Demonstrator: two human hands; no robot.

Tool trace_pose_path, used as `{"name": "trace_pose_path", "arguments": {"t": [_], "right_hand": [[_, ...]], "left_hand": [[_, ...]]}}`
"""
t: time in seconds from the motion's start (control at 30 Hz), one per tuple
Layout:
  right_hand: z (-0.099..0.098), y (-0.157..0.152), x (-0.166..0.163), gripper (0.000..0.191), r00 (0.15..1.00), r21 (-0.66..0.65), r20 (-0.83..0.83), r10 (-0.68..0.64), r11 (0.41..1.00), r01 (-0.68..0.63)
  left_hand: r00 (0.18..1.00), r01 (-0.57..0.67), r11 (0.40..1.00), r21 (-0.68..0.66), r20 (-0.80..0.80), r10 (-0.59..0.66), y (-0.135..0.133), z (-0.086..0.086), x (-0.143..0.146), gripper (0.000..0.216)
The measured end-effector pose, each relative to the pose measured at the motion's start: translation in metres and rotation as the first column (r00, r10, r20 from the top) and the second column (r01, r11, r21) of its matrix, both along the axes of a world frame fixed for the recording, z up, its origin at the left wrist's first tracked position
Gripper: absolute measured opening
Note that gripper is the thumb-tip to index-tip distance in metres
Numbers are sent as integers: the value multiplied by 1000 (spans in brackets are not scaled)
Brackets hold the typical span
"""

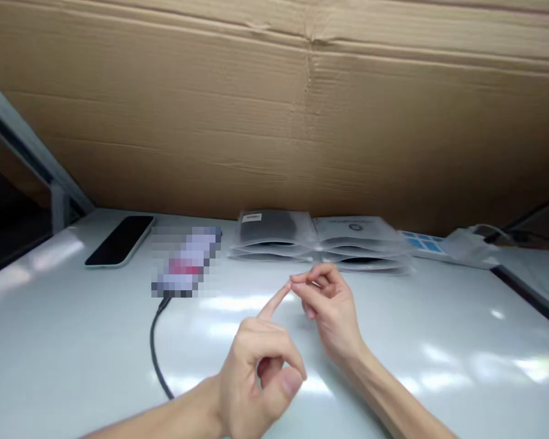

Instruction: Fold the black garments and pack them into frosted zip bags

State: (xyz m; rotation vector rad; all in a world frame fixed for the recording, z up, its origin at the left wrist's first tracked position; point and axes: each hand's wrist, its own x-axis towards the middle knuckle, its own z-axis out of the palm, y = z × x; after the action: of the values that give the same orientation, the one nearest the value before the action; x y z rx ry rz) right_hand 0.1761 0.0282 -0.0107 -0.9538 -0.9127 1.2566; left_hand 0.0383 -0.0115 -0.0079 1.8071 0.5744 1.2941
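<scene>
Over the white table, my left hand [260, 372] stretches its index finger up and forward, while its thumb and other fingers curl into a loose ring with nothing visible inside. The thumb and index finger of my right hand [332, 305] are pinched together at the tip of that left index finger. Whether something small lies in this pinch cannot be made out. Just beyond both hands are two side-by-side stacks of flat translucent pouches. In the left stack [277, 228], the top pouch has a dark content and a white label. A round dark mark shows on the right stack [357, 228].
A black-screened phone [121, 241] lies at the back left. Beside it is a pixelated phone-like device [187, 262] with a black cable [153, 341]. Blue-and-white sheet [423, 242] and clear plastic [469, 244] lie at the back right. A cardboard wall [210, 122] rises behind.
</scene>
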Motion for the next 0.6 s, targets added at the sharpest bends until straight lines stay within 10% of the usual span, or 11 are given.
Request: {"name": "trace_pose_path", "arguments": {"t": [0.43, 0.6], "right_hand": [[6, -8, -2, 27, 949, 191, 272, -158, 976, 108], [6, -20, -16, 24, 958, 60, 285, -35, 998, 19]], "left_hand": [[999, 39, 990, -136, 13, -37, -6, 0, -4, 60], [983, 127, 940, -315, 165, -77, -9, -1, 5, 65]]}}
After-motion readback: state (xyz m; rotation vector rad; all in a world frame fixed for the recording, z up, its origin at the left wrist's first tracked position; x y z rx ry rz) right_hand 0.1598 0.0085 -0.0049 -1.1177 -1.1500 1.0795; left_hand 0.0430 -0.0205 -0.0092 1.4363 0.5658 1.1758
